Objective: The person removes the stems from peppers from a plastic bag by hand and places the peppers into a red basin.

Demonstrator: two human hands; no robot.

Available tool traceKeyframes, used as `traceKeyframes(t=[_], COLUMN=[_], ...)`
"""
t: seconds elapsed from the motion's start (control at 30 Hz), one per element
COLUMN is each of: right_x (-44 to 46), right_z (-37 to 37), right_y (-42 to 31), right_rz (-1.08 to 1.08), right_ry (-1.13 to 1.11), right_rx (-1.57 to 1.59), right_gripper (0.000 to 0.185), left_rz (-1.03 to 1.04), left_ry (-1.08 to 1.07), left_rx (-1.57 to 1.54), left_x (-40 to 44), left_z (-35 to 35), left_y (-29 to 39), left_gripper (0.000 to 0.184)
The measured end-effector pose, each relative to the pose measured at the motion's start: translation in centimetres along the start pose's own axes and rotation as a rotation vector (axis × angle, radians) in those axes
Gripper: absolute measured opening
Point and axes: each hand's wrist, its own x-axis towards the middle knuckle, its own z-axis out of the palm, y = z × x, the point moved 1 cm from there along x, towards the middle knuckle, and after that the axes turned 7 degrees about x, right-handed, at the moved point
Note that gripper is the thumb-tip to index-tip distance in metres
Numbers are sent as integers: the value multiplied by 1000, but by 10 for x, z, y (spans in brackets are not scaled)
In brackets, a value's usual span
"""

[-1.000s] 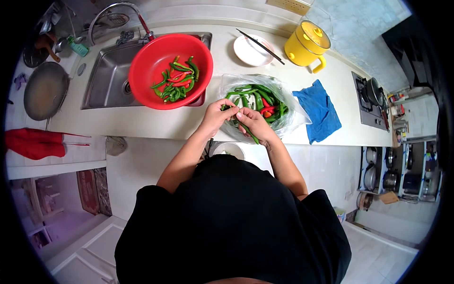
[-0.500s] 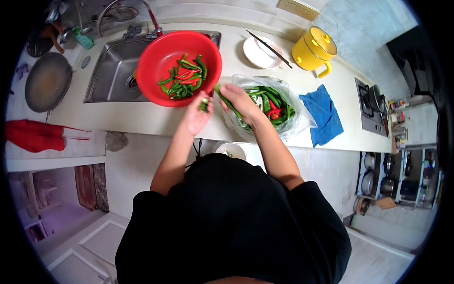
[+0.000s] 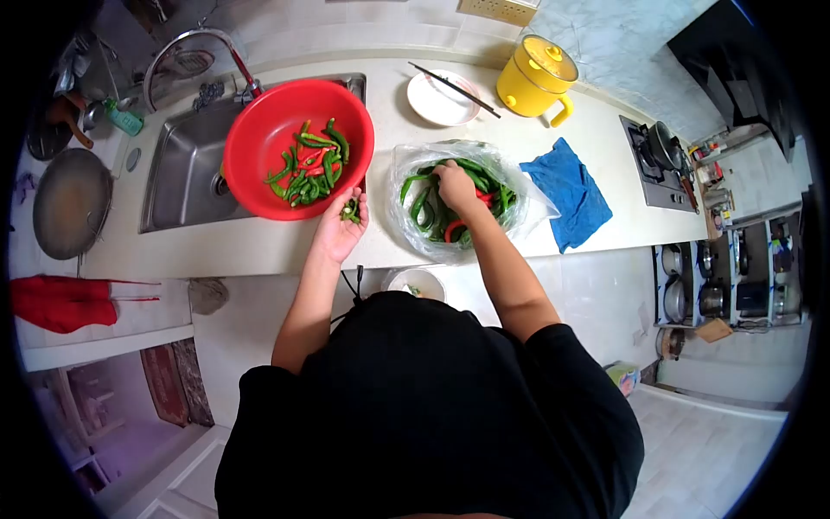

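Note:
My left hand [image 3: 339, 232] is palm up beside the near rim of a red basin [image 3: 246, 147], its fingers curled around several small green pepper stems [image 3: 350, 210]. Red and green chili peppers [image 3: 316, 169] lie inside that basin, which rests over the sink's edge. My right hand [image 3: 458, 187] reaches down into a clear plastic bag [image 3: 406, 227] of green and red peppers [image 3: 424, 208]. Its fingers are bent in among the peppers, and what they pinch, if anything, is hidden.
Behind the bag stand a white bowl [image 3: 430, 101] with chopsticks [image 3: 454, 88] across it and a yellow electric pot [image 3: 536, 78]. A blue cloth [image 3: 568, 195] lies right of the bag. The steel sink [image 3: 186, 164] is at left, a bowl [image 3: 415, 281] below the counter edge.
My right hand has moved from outside the bag, where it held a long green pepper, into the bag. My left hand still holds the stems near the basin. The view has shifted slightly.

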Motion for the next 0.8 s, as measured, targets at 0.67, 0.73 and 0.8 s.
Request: traceKeyframes(t=[0.67,0.73,0.8], right_x=[-61,-66,-71], right_z=[-107,-100,-105], right_y=[-53,-52,-60], right_rz=[541,531,516], right_ry=[-176,-149,-103], right_rx=[1942,1828,1661], right_gripper=[26,25,17], left_rz=[-46,-4,29], left_ry=[-125,-87,-72], left_rx=[535,586,725], left_x=[16,17,15], left_z=[94,92,94], left_y=[-90,-95,-95], left_gripper=[16,13,11])
